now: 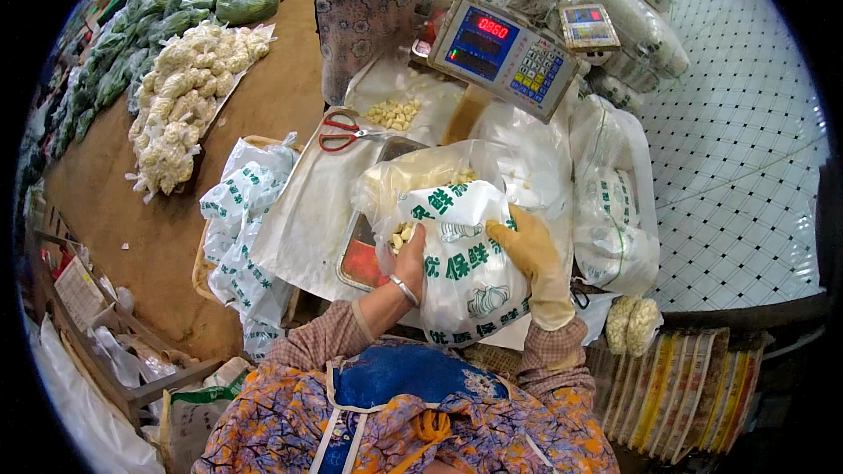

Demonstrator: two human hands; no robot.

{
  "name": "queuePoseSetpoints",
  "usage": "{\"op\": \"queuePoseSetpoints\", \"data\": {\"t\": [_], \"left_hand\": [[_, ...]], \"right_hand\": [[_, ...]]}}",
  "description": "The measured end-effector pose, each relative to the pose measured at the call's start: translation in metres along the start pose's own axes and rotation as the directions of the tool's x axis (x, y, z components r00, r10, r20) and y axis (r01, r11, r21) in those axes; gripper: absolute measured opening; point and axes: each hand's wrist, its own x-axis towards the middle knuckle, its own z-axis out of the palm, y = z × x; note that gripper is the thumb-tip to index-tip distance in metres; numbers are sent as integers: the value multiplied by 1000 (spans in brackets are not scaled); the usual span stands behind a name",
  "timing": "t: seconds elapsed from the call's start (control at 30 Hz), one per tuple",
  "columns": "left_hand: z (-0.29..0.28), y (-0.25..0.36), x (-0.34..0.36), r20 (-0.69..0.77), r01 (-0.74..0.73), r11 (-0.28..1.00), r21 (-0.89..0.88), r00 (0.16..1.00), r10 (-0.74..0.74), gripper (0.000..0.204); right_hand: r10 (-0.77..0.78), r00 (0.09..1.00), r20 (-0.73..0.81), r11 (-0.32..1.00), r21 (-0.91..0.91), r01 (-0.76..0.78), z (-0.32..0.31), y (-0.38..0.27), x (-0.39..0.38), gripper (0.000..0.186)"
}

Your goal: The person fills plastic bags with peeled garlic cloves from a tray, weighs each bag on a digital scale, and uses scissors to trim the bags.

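Held a white printed bag point(465, 268) upright-ish above the near part of the counter point(303, 211), in front of the body and partly over a metal tray point(362, 262) with a red bottom. Closed the right hand point(529, 250), gloved in tan, firmly on the upper right side of that bag, thumb in front. Set the bare left hand point(407, 263), with a silver bracelet point(405, 290) at the wrist, against the opposite edge, right beside some peeled garlic cloves point(402, 237); could not tell the left grip as closed or merely cupped, for the clutter of plastic and cloves around the fingertips. Had a clear bag point(378, 183) just beyond, overlapping the tray and partly hidden by the printed one. Had red-handled scissors point(338, 130) farther off on the white covering, near a loose heap of cloves point(392, 114), and at the far side a weighing scale point(511, 57) with a lit display. Flanked on the right by a filled plastic sack point(615, 202), on the left by crumpled printed bags point(246, 219) in a basket point(204, 270). Faced, across the counter, patterned cloth point(364, 31) worn by another person, with bagged garlic bulbs point(189, 92) and bagged green vegetables point(114, 79) on the brown floor point(263, 114) to the left.
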Motion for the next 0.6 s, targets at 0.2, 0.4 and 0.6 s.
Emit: {"op": "queuePoseSetpoints", "data": {"t": [0.2,0.4,0.6], "left_hand": [[-10,-8,8,-26,-20,1000,15,999,20,40],[16,-10,-21,-133,-140,973,184,977,166,39],[22,-12,-33,100,-111,993,45,989,106,51]], "right_hand": [[23,999,-37,998,61,-21,-2,2,-14,39],[-31,990,-136,946,316,73,-1,11,-39,32],[-85,981,-177,897,415,153,3,30,-53,26]]}}
